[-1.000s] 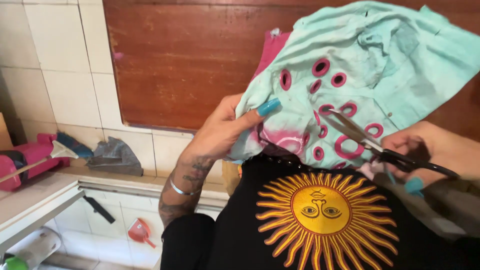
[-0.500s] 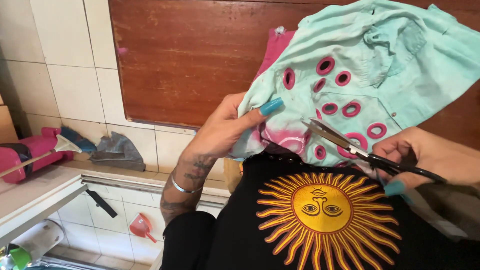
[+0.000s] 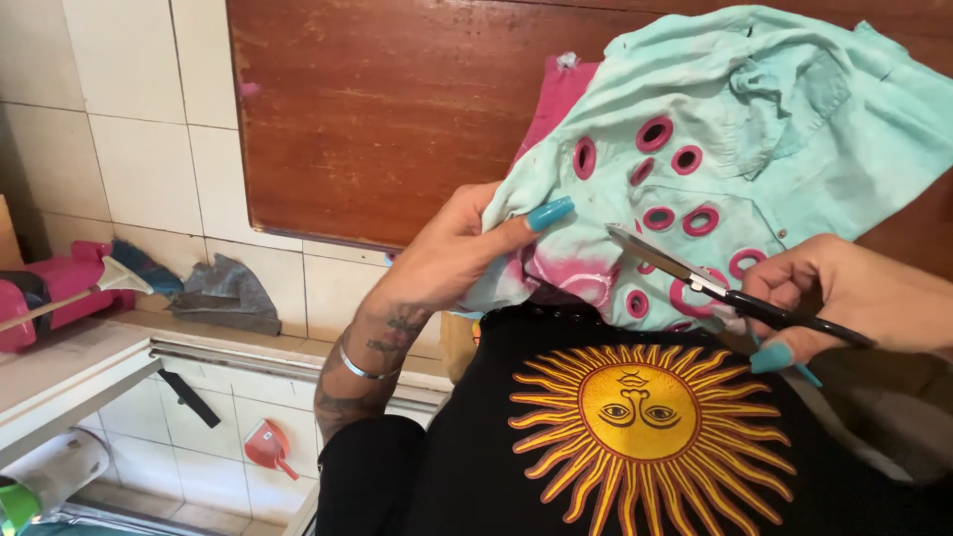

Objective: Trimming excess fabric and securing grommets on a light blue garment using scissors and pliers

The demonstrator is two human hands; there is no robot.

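Note:
My left hand [image 3: 452, 253] pinches the lower left edge of a light teal shirt [image 3: 774, 129] that has several oval holes with pink edges cut into it. My right hand [image 3: 844, 298] grips black-handled scissors [image 3: 715, 283], their blades nearly shut and pointing left across the shirt's lower part. A pink cloth [image 3: 558, 99] shows behind the shirt. Under both hands lies black fabric [image 3: 496, 447] with a yellow sun face print [image 3: 640, 417].
A brown wooden board [image 3: 397, 109] leans on the tiled wall. At left a ledge [image 3: 60, 362] holds a pink tool [image 3: 50, 288] and a grey rag [image 3: 228, 293]. A small red dustpan [image 3: 268, 447] sits lower down.
The scissors have moved left and a little down along the shirt's lower part. My left hand keeps its grip on the shirt edge. The view has shifted slightly.

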